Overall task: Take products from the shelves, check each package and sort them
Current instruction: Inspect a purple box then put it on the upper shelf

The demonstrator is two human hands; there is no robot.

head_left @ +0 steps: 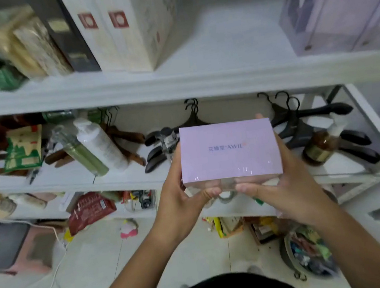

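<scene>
From the head camera, the person is holding a lilac box (pixel 228 150), wrapped in clear film, in front of the shelving. The left hand (pixel 179 200) is gripping its left side and the right hand (pixel 285 194) its right side. Both thumbs are pressing on the near edge, almost meeting, and the fingers are curling round behind. The box's printed top is facing the camera.

Just beyond the hands, black hangers (pixel 301 119) are lying on the middle shelf. A brown jar (pixel 320 148) is lying just right of the right hand. Left of the left hand, a white pump bottle (pixel 102 148) is lying tilted beside green bottles (pixel 84 157). Below and left of the left hand, a red bag (pixel 91 210) is sitting on a lower shelf. Well above the hands, white boxes (pixel 120 27) are standing on the top shelf (pixel 176 85).
</scene>
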